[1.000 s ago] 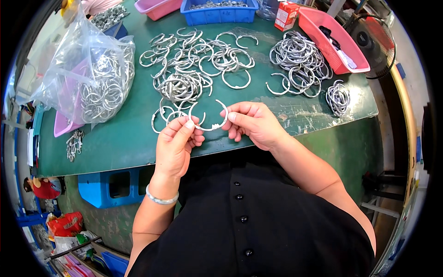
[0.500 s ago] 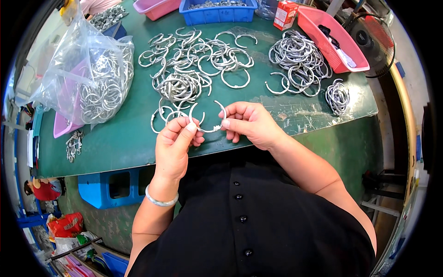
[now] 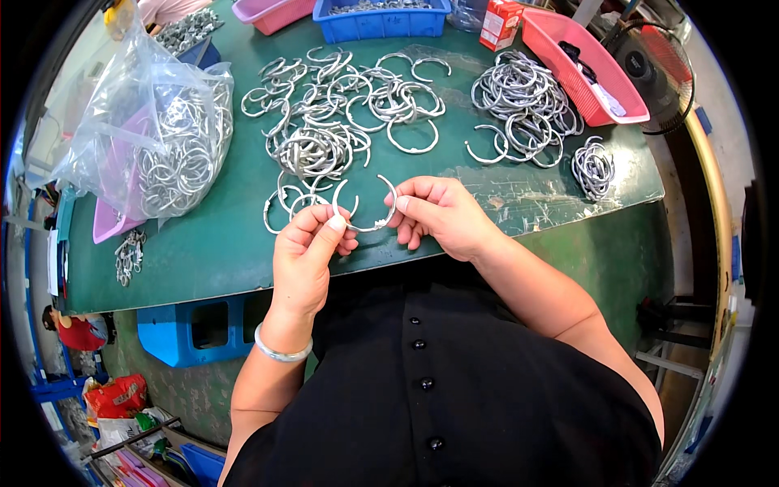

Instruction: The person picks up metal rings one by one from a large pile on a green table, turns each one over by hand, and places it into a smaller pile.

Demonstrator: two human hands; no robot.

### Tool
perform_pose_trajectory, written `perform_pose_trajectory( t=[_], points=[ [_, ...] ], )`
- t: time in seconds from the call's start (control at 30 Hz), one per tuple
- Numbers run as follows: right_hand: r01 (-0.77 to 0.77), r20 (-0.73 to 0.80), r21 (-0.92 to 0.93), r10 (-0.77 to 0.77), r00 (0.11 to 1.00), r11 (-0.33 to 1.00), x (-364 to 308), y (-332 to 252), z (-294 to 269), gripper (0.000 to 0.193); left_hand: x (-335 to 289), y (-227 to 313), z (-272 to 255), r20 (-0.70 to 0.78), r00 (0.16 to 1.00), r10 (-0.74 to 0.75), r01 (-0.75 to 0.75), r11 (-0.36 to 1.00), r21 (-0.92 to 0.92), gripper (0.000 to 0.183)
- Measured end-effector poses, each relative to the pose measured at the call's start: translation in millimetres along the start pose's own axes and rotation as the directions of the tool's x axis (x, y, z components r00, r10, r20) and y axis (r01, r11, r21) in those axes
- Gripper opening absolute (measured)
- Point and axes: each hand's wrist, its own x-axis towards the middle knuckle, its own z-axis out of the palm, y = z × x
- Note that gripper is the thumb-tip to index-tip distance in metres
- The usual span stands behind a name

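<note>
My left hand point(image 3: 304, 256) pinches one side of a silver metal ring point(image 3: 367, 230) between thumb and fingers. The ring has a gap at its far side and a small joint low on its right. On that right side, my right hand point(image 3: 438, 215) grips the ring too, its thumb and index finger closed on it. Just beyond my left hand lie a few more open rings point(image 3: 271, 217), partly covered by the fingers. Farther off, a tangled heap of rings point(image 3: 304, 154) spreads over the green table point(image 3: 195, 260).
A clear plastic bag of rings point(image 3: 182, 162) leans over a pink bin at the left. A second ring pile point(image 3: 519, 89) and a small bundle point(image 3: 593, 170) lie right. Behind stand a blue tray point(image 3: 385, 28), a red box point(image 3: 501, 26), a pink basket point(image 3: 584, 73) and a fan point(image 3: 649, 73).
My right thumb and fingers have shifted slightly upward along the ring's right side. My left hand keeps its pinch in nearly the same place.
</note>
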Motion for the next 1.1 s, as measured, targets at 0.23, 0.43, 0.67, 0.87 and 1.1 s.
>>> perform_pose_trajectory(
  t=[0.23,0.43,0.67,0.87,1.1],
  points=[
    [-0.015,-0.004,0.015,0.015,1.000,1.000,-0.1,-0.9,1.2,0.017,0.5,2.3,0.0,0.001,1.000,-0.011,0.011,1.000,-0.019,0.010],
    [-0.017,0.014,0.038,0.017,1.000,0.999,-0.9,-2.2,-1.2,0.018,2.9,1.4,-1.5,-0.024,0.998,-0.053,0.052,0.998,-0.026,0.012],
    [-0.014,0.021,0.049,0.013,1.000,0.999,-1.1,-2.8,-2.3,0.018,4.3,2.3,-3.1,-0.027,0.992,-0.126,0.123,0.987,-0.104,0.014],
    [0.038,0.010,0.005,-0.038,0.999,0.999,-3.5,-1.6,-1.3,0.017,3.0,-4.1,-5.7,-0.028,0.998,-0.058,0.057,0.998,-0.031,0.015],
    [0.238,0.041,-0.155,-0.234,0.971,0.959,-19.4,-5.8,12.9,0.014,2.2,-7.8,-6.2,-0.025,0.995,-0.097,0.095,0.992,-0.086,0.017]
  ],
)
